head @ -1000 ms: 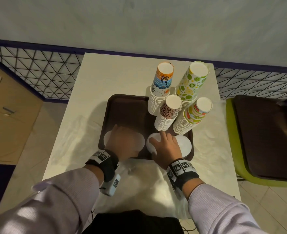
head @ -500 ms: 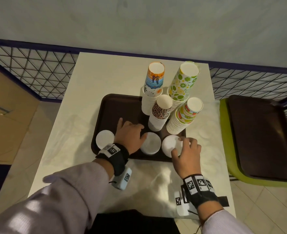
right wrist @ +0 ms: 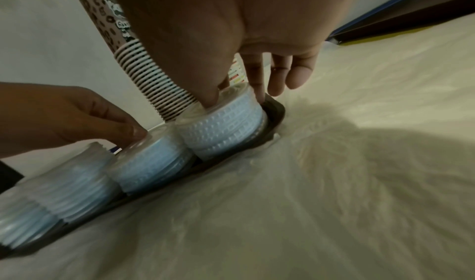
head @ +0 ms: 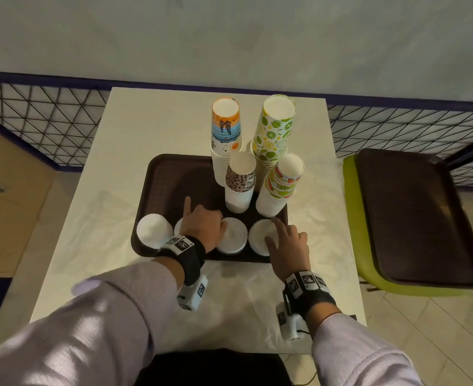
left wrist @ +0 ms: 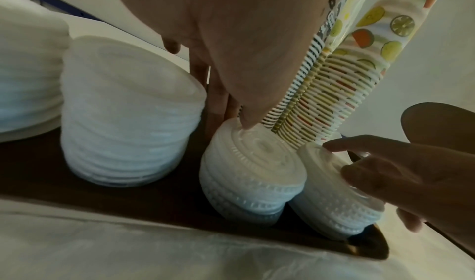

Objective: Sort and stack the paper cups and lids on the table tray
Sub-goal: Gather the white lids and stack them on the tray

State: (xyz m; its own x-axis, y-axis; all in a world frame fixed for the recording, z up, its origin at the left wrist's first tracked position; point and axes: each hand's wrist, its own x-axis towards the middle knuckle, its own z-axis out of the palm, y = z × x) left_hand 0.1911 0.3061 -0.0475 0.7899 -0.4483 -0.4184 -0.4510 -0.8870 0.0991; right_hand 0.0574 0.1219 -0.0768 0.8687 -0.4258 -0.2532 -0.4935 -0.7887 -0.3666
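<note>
A brown tray (head: 179, 176) holds several stacks of upside-down patterned paper cups: sunset (head: 226, 129), green citrus (head: 274, 126), leopard (head: 240, 182) and fruit (head: 282, 182). Several white lid stacks line its front edge. My left hand (head: 206, 213) lies over the second lid stack (left wrist: 128, 111), index finger straight, thumb tip touching the top of the third lid stack (head: 233, 240). My right hand (head: 278, 232) straddles the rightmost lid stack (right wrist: 226, 126), thumb on its near side and fingers down its far side by the tray rim. The leftmost lid stack (head: 153, 231) stands untouched.
The table (head: 243, 302) has a crinkled white cover. A green chair (head: 352, 218) at the right carries a second brown tray (head: 413, 218). A black mesh railing (head: 48, 121) runs behind the table. A cardboard box (head: 7, 204) stands on the floor at the left.
My right hand left the third lid stack and moved right onto the rightmost one. My left hand shifted slightly right, uncovering the leftmost lid stack; its thumb now touches the third stack.
</note>
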